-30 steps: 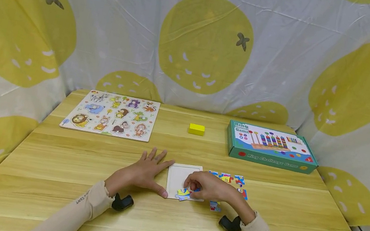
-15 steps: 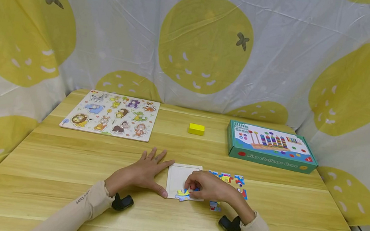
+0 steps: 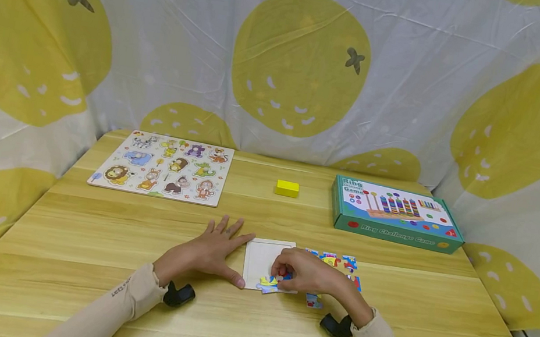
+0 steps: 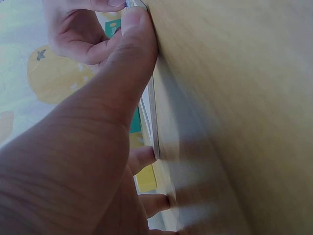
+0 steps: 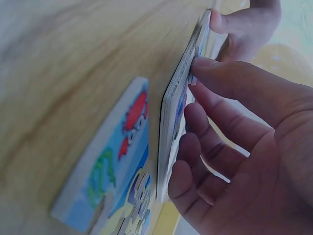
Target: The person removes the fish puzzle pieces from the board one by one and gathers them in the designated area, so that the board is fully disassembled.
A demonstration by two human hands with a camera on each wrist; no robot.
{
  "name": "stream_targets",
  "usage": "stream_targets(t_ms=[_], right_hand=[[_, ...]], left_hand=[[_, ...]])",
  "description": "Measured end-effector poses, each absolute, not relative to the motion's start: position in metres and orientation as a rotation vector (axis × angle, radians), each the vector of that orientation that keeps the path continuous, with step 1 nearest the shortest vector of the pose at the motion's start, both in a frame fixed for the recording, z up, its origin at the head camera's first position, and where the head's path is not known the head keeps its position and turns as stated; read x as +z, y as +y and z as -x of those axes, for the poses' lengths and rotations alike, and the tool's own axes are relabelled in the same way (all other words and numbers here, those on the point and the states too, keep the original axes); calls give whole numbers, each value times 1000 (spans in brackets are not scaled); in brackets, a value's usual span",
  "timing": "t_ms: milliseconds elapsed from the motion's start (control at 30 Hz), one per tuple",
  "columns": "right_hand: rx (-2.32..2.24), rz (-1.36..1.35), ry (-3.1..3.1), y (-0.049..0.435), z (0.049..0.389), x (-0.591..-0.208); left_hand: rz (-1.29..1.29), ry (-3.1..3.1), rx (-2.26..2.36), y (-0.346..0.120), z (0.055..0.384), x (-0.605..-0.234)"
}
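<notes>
A square white puzzle tray [image 3: 260, 255] lies at the front middle of the table. My left hand [image 3: 207, 253] is spread flat beside it, with thumb and index finger against its left edge. Over the tray's lower right part, my right hand [image 3: 310, 272] pinches a jigsaw piece between thumb and index finger, its other fingers curled in. A yellow and blue jigsaw piece [image 3: 267, 283] shows at the tray's front edge, slightly tilted and overhanging the rim. In the right wrist view, a loose jigsaw piece with a red crab [image 5: 136, 113] lies beside the tray.
Several loose jigsaw pieces [image 3: 349, 262] lie right of the tray, partly behind the right hand. Farther back stand an animal puzzle board [image 3: 164, 168] at left, a yellow block [image 3: 287, 189] in the middle and a green game box [image 3: 397, 215] at right.
My right fingertips have shifted very slightly to the right, showing a bit more of the colored pieces on the tray. The left hand has stayed in place.
</notes>
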State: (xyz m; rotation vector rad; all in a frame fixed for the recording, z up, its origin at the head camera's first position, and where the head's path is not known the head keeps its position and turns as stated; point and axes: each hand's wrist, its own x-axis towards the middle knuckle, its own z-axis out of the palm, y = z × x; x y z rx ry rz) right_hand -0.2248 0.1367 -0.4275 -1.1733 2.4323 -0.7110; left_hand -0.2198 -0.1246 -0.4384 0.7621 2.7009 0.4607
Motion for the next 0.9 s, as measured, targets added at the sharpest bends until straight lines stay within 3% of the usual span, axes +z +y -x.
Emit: stream_targets(t_ms=[600, 900], right_hand=[[-1008, 1104, 2228, 139, 229, -431], [-1100, 941, 2142, 141, 228, -426]], left_hand=[[-764, 2699, 468, -125, 219, -437], [-772, 2702, 462, -125, 219, -438]])
